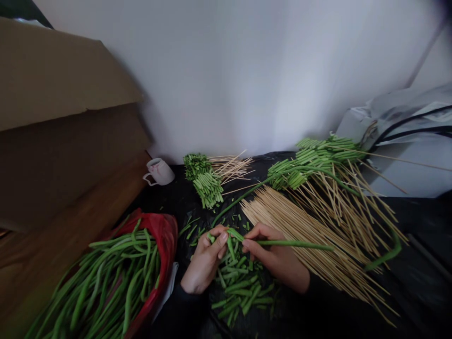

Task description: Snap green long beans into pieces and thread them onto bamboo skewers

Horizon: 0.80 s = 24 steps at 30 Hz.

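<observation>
My left hand [206, 259] is closed on green long-bean pieces [231, 245], pinched between thumb and fingers. My right hand [275, 256] pinches a long bean [300, 244] whose free length sticks out to the right over the skewers. Both hands meet at the bean, fingertips close together. Another long bean [243, 200] arcs from behind my left hand up and across to the far right; whether that hand grips its end, I cannot tell. Beneath my hands lies a heap of cut bean pieces [243, 294] on black plastic sheeting [183, 278].
A red bag [169, 235] of whole long beans [106, 278] stands at left. Bare bamboo skewers [300, 226] lie at right. Skewered bean bundles [208, 188] and more bundles [318, 157] lie behind. A white mug [160, 172], cardboard box [63, 75] and wall [226, 75] border the space.
</observation>
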Available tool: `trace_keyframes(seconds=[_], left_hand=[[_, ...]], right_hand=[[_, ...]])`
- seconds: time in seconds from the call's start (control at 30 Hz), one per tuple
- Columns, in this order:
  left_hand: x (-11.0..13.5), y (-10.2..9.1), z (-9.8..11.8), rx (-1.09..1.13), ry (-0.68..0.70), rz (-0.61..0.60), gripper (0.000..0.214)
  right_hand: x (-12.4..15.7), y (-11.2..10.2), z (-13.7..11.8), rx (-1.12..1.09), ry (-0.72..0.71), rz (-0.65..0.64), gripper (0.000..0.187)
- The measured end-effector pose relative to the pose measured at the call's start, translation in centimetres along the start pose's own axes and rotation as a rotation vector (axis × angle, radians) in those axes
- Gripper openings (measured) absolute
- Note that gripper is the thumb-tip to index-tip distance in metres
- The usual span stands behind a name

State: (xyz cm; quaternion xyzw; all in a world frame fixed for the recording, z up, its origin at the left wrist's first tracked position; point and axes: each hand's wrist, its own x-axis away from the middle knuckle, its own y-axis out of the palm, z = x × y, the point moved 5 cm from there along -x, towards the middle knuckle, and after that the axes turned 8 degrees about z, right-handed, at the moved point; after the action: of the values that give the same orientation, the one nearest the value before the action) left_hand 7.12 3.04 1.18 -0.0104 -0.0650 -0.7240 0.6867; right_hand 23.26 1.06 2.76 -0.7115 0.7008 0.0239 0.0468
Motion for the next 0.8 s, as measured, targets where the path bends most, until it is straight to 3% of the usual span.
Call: trace_keyframes(seconds=[0.07,0.13,0.33,0.47,0.8], left_hand=[[-0.1,0.1,-0.5,0.067,-0.046,-0.025,0.033],[-0.2,0.2,-0.3,-0.011,-0.001,-0.064,0.031],[1.0,1.4,1.9,-0.548,0.389,-0.222,0.026],[1.6,1.7,1.5,-0.746,0.401,-0.272,0.021],[1.4,1.9,0.8,-0.838,0.441,-0.361,0.026]], right_hand=[[-0.1,-0.1,-0.1,0.013,-0.008,0.016,0.016],[-0.1,-0.4,-0.2,0.008,0.006,0.037,0.014],[0.0,-0.3,-0.9,0.149,-0.158,0.039,0.012],[0.0,0.0,-0.7,0.316,-0.236,0.013,0.011],[-0.1,0.3,-0.2,0.284,-0.2,-0.11,0.008]])
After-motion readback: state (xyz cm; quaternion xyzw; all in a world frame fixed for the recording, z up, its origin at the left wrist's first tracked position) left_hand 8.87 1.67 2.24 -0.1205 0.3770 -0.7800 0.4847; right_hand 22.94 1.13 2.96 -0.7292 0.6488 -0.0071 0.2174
